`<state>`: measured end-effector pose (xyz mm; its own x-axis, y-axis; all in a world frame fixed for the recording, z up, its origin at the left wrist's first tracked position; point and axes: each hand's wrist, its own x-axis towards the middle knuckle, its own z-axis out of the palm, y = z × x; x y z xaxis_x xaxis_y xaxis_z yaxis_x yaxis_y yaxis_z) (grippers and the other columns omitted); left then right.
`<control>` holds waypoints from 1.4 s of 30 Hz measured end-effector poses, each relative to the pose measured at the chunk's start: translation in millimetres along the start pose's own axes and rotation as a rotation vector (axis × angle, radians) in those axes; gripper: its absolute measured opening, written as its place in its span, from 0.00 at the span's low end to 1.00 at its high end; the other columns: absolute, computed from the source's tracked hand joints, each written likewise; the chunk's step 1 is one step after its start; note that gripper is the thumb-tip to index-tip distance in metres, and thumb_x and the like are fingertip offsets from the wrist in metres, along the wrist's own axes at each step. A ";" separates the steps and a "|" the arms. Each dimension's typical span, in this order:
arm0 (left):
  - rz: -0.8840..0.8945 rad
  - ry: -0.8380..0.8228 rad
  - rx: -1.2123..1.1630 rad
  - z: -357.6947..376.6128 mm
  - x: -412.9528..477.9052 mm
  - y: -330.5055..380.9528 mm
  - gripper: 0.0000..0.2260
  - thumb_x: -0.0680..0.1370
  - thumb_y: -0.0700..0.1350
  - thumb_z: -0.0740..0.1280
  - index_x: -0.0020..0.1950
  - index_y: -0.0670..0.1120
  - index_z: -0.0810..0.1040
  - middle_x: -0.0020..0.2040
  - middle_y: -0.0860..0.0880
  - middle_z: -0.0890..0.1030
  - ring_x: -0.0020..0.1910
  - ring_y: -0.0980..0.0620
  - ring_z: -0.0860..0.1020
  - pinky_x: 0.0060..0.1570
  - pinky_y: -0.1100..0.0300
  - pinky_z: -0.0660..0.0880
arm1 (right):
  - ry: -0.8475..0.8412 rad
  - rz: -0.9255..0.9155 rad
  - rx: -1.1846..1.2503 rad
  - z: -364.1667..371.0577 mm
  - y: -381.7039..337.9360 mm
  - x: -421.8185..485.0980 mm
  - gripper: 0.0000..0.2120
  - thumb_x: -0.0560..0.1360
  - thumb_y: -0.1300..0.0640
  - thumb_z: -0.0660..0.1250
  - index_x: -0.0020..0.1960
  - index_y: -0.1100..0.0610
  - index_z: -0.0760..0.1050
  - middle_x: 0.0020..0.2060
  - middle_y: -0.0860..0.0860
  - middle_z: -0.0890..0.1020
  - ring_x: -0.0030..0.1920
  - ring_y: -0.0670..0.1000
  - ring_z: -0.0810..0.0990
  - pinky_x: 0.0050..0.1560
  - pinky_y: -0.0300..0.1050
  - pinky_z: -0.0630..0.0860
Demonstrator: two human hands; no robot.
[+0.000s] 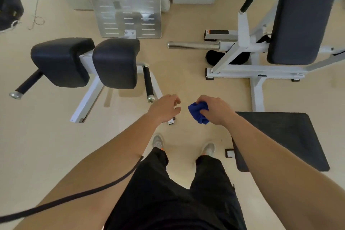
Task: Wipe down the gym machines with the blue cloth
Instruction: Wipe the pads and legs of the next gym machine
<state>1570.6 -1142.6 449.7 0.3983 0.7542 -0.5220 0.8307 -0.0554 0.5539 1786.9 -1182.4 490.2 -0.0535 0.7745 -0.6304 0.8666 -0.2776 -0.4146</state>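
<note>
The person stood between two machines. Off to the left sat the twin-pad machine [89, 87], its two pads [61, 61] side by side, with a footplate [127, 15] behind them, nearer the wall. On the right stood the bench machine [242, 56], back pad [302, 15] at the far right, seat pad [280, 140] partly under the right forearm. A bar [192, 45] poked left from that frame. Over the floor [186, 80] between, the right hand [216, 110] held the cloth [197, 112], and the left hand [164, 108] hung just beside it, apart.

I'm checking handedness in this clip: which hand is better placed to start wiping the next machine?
The right hand: it grips the blue cloth, and the black seat pad lies on that side; the left hand is empty.
</note>
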 end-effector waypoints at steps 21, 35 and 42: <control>-0.411 0.323 -0.374 226.7 149.7 -8.1 0.09 0.70 0.58 0.66 0.40 0.55 0.73 0.37 0.56 0.79 0.36 0.57 0.77 0.35 0.60 0.73 | -0.222 -0.192 0.457 98.3 190.0 221.4 0.10 0.74 0.65 0.69 0.45 0.50 0.77 0.41 0.49 0.83 0.43 0.51 0.82 0.41 0.39 0.75; -0.485 0.458 -0.836 336.4 264.9 -212.1 0.07 0.79 0.52 0.67 0.54 0.52 0.76 0.45 0.53 0.84 0.42 0.54 0.83 0.38 0.65 0.76 | -0.524 -0.246 0.849 266.8 224.1 405.5 0.16 0.76 0.65 0.70 0.59 0.49 0.79 0.49 0.53 0.87 0.51 0.53 0.86 0.49 0.44 0.82; -0.183 0.393 -0.982 337.9 309.3 -256.6 0.21 0.77 0.51 0.71 0.69 0.56 0.73 0.61 0.57 0.81 0.59 0.57 0.80 0.53 0.64 0.78 | -0.341 -0.304 0.808 293.7 190.3 479.4 0.13 0.71 0.59 0.78 0.54 0.60 0.81 0.42 0.56 0.87 0.45 0.54 0.87 0.45 0.45 0.83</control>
<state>1612.1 -1116.1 -73.1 0.0011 0.8650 -0.5018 0.1188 0.4982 0.8589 1780.4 -1030.9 -83.6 -0.4759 0.7057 -0.5250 0.1891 -0.5008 -0.8446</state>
